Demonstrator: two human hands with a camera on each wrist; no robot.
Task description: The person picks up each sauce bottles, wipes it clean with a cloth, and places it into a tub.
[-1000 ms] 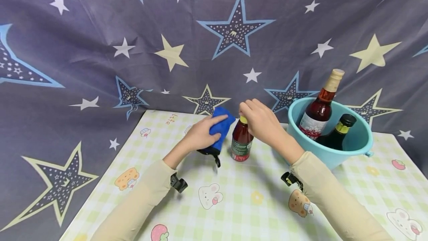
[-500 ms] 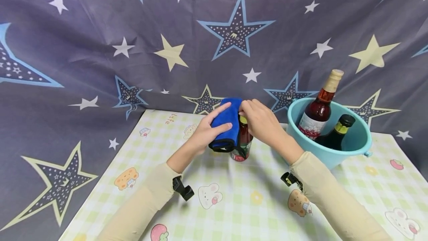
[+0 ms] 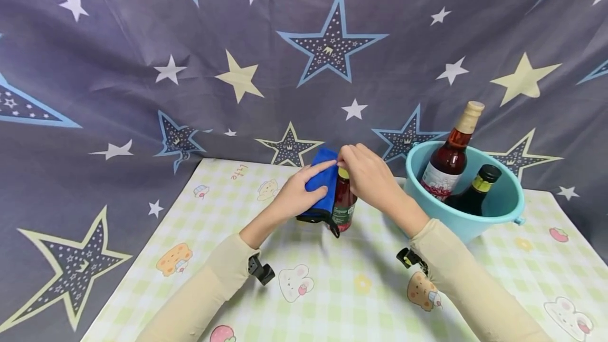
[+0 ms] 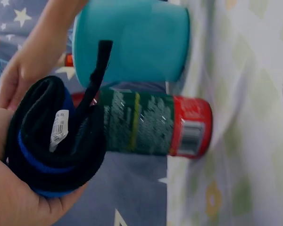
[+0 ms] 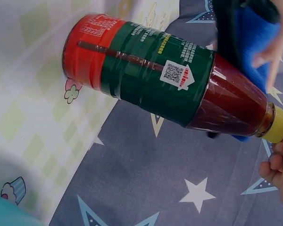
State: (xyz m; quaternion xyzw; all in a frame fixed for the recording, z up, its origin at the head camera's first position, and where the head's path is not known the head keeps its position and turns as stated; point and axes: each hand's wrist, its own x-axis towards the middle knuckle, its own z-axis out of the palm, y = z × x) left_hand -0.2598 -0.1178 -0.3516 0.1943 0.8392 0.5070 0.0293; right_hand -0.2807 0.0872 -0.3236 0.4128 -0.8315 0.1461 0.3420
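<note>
A small glass bottle (image 3: 344, 206) of dark red sauce, with a green and red label, stands upright near the back of the table. My right hand (image 3: 369, 177) grips it from above by its yellow cap (image 5: 277, 125). My left hand (image 3: 299, 193) holds a blue cloth (image 3: 325, 181), folded into a roll, with the thumb on the near side. Overlapping the bottle's left side in the head view, the cloth hides part of the glass. Its black edging, a white tag (image 4: 60, 129) and a black hanging loop (image 4: 100, 66) show in the left wrist view.
To the right stands a light blue bucket (image 3: 439, 215). A tall red-brown bottle (image 3: 446, 165) with a gold neck leans inside it, beside a dark bottle (image 3: 475, 194) with a black cap. Behind the table (image 3: 332, 289) hangs a grey star-print curtain (image 3: 199, 25).
My left hand has brought the blue cloth rightward from beside the sauce bottle to its left side, then slightly down. The right hand stays at the cap.
</note>
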